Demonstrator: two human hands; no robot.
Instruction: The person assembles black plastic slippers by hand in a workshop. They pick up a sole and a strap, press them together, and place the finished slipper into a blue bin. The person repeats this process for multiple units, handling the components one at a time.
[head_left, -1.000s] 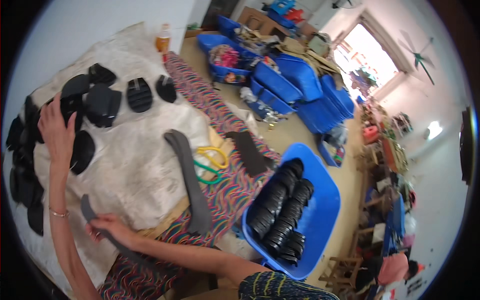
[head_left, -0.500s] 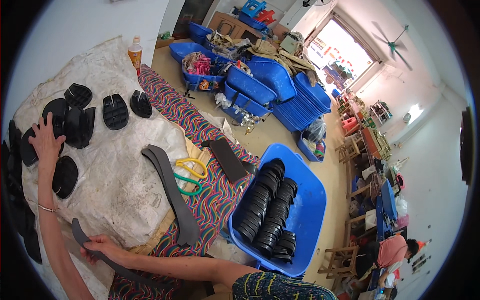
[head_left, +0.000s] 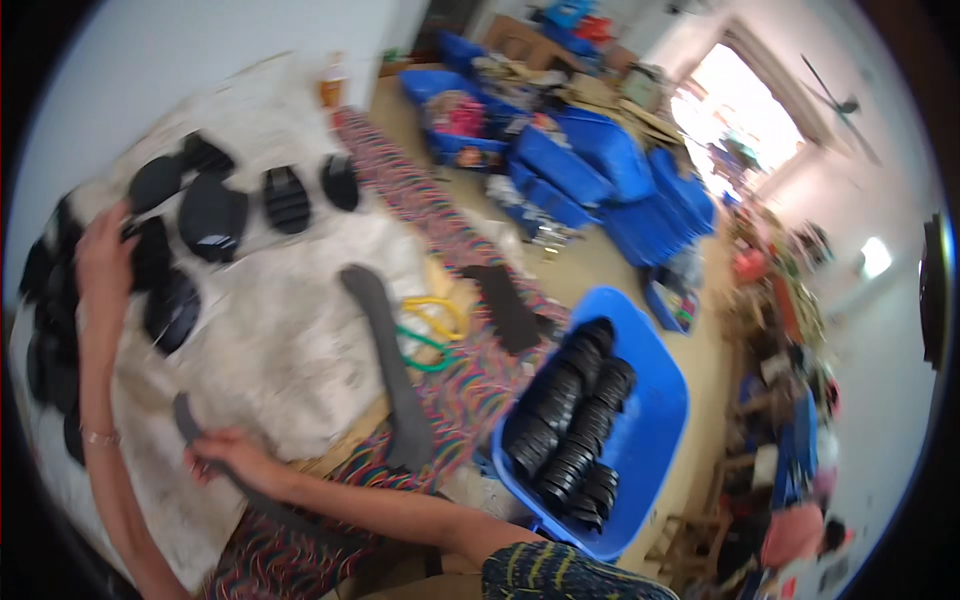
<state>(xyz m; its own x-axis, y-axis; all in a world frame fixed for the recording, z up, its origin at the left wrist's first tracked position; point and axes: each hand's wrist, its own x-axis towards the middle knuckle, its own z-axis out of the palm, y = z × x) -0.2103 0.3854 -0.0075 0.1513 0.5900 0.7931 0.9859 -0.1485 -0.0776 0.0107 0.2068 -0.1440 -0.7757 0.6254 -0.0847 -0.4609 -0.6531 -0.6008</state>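
Note:
My left hand (head_left: 103,255) is over the black moulded pieces at the left of the pale sheet (head_left: 270,350); motion smears its fingers, so I cannot tell whether it grips one. Right beside it lies a ribbed black piece (head_left: 152,255). Several more sit farther up, such as a rounded one (head_left: 212,218) and a ribbed one (head_left: 287,200). Low in the view, my right hand (head_left: 237,460) is closed around a long, curved dark grey strip (head_left: 187,415). A similar grey strip (head_left: 385,360) lies across the sheet's right edge.
Yellow-handled (head_left: 435,318) and green-handled (head_left: 425,360) tools lie beside a dark rectangular block (head_left: 510,310) on the patterned cloth (head_left: 455,400). A blue tub (head_left: 650,430) holds rows of black pieces. Stacked blue tubs (head_left: 620,150) stand behind; a person (head_left: 790,535) sits far right.
The whole view has shifted and blurred. My left hand has moved toward the dark pile at the far left, and the black pieces near it lie differently. My right hand keeps the grey strip.

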